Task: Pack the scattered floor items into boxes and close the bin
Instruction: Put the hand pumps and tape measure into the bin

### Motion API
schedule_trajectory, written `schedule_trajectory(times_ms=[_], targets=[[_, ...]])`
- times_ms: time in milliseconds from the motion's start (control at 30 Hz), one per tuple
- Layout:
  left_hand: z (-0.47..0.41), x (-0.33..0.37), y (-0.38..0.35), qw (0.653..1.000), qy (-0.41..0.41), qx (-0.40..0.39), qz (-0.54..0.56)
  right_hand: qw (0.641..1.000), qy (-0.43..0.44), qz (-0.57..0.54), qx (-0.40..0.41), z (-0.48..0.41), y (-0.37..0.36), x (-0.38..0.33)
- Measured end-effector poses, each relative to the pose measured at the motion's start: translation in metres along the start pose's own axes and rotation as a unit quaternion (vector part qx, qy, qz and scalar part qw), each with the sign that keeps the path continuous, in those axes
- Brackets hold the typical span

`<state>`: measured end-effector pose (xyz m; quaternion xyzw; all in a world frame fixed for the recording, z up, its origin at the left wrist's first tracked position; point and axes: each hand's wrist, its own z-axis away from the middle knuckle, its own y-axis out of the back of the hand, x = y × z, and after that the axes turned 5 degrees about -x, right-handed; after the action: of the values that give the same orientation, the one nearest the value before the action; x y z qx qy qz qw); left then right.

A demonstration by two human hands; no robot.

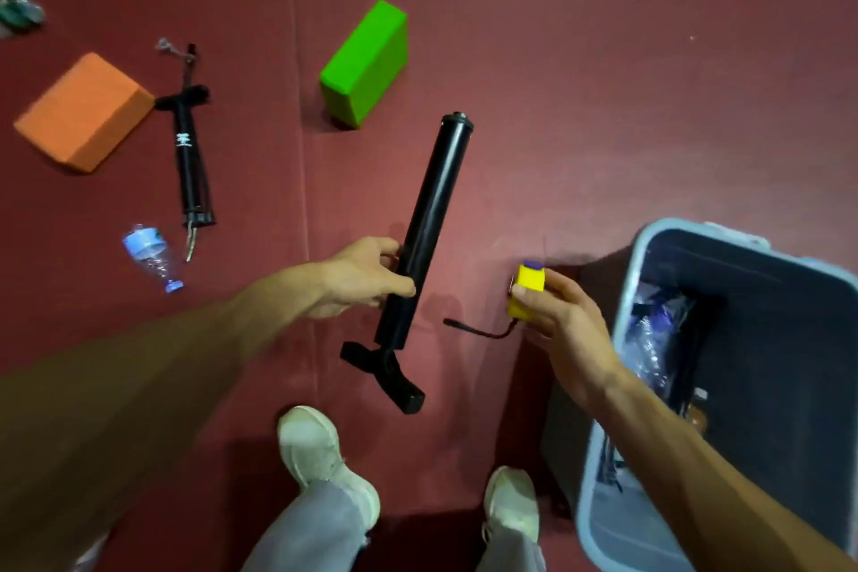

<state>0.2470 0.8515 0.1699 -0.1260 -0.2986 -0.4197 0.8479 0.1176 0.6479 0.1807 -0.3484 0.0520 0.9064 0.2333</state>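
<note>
We hold a long black pump (pixel 432 209) in our left hand (pixel 367 276). Our fingers and thumb are curled round its tube, near the low end. The pump is up off the red floor (pixel 580 84). It is tilted, with its round top end pointing away from us and its handle end hanging down near our feet.

Our right hand (pixel 562 325) pinches a small yellow thing (pixel 527 290) with a purple top. The thumb is on its front and the fingers are behind it. A thin black cord (pixel 478 330) sticks out from under it, toward the pump. The two hands are near each other but do not touch.

The bin (pixel 586 511) stands just beside our right hand, on the right. It is dark inside with a light blue rim, and it is open. We can see some see-through plastic (pixel 650 339) in it.

More things lie on the floor, well apart from our hands. A green block (pixel 367 60) stands past the tip of the pump. An orange block (pixel 83 111) lies far to the left. Right beside it is a second black pump (pixel 190 158). A plastic bottle (pixel 151 255) with a blue cap lies near that pump's low end. A small greenish thing (pixel 21 12) is at the far left, too blurry to tell.

Our two pale shoes (pixel 325 455) are at the bottom.
</note>
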Motion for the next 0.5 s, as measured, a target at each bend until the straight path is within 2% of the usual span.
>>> schedule_trajectory(times_ms=[67,167,367,500], targets=[[-0.017,0.023,-0.055,1.000,-0.012,-0.005,-0.018,0.998,0.000,-0.061,0.003,0.011,0.053,0.009],[-0.041,0.056,-0.142,0.998,-0.018,-0.041,-0.051,0.990,-0.002,-0.127,0.068,0.027,0.139,0.030],[-0.093,0.083,-0.298,0.985,-0.018,-0.140,-0.104,0.968,-0.060,-0.146,0.197,0.041,0.276,0.109],[-0.125,0.069,-0.362,0.976,0.022,-0.140,-0.165,0.954,-0.094,-0.139,0.247,0.029,0.321,0.169]])
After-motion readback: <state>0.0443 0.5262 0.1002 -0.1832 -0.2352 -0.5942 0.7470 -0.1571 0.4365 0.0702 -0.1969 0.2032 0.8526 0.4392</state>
